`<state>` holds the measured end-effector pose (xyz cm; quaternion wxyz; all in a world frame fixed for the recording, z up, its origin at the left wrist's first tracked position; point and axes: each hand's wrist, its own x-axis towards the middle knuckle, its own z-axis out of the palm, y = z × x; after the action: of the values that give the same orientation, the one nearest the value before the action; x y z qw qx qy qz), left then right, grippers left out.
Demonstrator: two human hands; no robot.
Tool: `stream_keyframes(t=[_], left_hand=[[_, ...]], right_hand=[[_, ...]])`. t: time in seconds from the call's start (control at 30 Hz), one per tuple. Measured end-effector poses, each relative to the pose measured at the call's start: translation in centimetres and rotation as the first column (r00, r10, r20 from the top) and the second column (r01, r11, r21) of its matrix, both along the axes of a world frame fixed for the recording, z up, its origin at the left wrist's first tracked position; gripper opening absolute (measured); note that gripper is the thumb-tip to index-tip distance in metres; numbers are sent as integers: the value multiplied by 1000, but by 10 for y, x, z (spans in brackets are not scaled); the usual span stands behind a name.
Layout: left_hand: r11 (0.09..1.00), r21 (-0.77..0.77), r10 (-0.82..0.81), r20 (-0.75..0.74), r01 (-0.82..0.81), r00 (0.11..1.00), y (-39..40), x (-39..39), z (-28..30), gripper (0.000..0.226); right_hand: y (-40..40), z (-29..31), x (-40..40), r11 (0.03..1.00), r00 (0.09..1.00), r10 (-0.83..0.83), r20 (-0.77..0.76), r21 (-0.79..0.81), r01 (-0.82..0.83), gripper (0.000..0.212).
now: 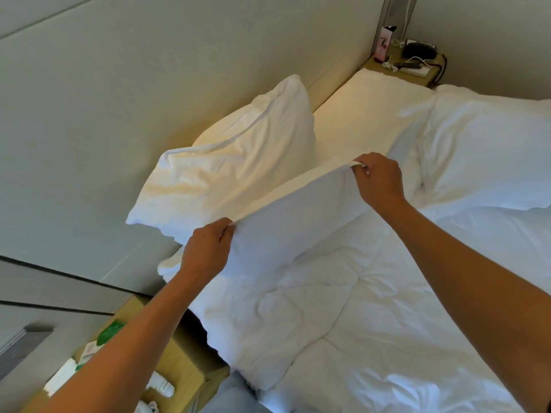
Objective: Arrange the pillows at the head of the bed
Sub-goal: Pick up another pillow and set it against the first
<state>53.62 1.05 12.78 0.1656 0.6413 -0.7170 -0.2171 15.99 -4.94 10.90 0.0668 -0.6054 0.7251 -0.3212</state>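
The left hand (205, 251) and right hand (377, 181) each pinch a corner of one pillow (292, 222), which hangs between them above the duvet (372, 323). Just beyond the left hand's fingers (226, 229), a second pillow (235, 165) leans against the headboard (119, 99). Right of the right hand's fingers (359, 169), a third pillow (489, 156) lies on the bed (360, 114). Far beyond those fingers, at the bed's far corner, stands a desk (402, 68) carrying small items. Below the left forearm, beside the bed, another desk (179, 362) holds packets.
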Motion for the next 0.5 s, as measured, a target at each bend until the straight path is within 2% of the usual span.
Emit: stream_keyframes(t=[0.2, 0.37, 0.5], left_hand=[[992, 122, 29, -19, -26, 999, 2, -22, -20, 33], [961, 273, 64, -54, -47, 996, -7, -32, -30, 32], [956, 259, 156, -62, -135, 986, -19, -24, -38, 38]], right_hand=[[-24, -35, 2, 990, 995, -54, 82, 132, 43, 29], [-48, -54, 3, 973, 998, -31, 60, 232, 16, 27], [-70, -54, 13, 977, 999, -8, 37, 214, 0, 25]])
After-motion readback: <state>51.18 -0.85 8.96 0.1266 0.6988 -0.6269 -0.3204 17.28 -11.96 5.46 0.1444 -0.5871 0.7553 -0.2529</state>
